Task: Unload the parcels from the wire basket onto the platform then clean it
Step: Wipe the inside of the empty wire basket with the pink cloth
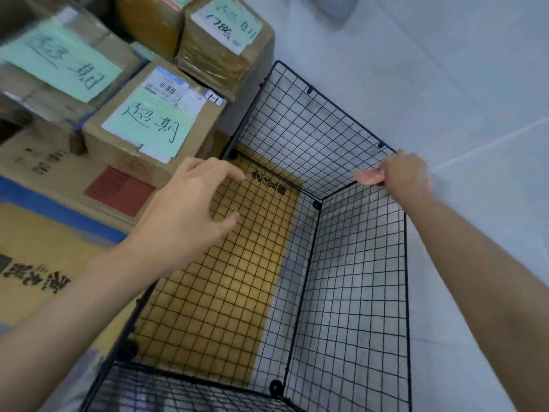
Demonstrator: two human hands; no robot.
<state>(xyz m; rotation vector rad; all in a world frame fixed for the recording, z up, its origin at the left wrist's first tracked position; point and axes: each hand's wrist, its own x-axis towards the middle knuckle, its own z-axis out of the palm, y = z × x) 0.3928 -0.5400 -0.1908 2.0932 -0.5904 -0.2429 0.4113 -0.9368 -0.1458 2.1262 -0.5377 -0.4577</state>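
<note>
The black wire basket point(356, 263) fills the middle and right of the view, and no parcel lies inside it. My right hand point(404, 173) is shut on the basket's far right top corner, with something pink under the fingers. My left hand point(190, 209) hovers with fingers spread over the basket's left side. Cardboard parcels stand to the left: one with a green handwritten label point(154, 126), a taped one behind it point(225, 46), and a larger one at the far left point(53, 63).
Flat cartons point(47, 242) with blue tape and dark print lie under the parcels and under the basket's left half. Pale grey floor point(445, 84) lies to the right and beyond. A grey object point(332, 4) sits at the top edge.
</note>
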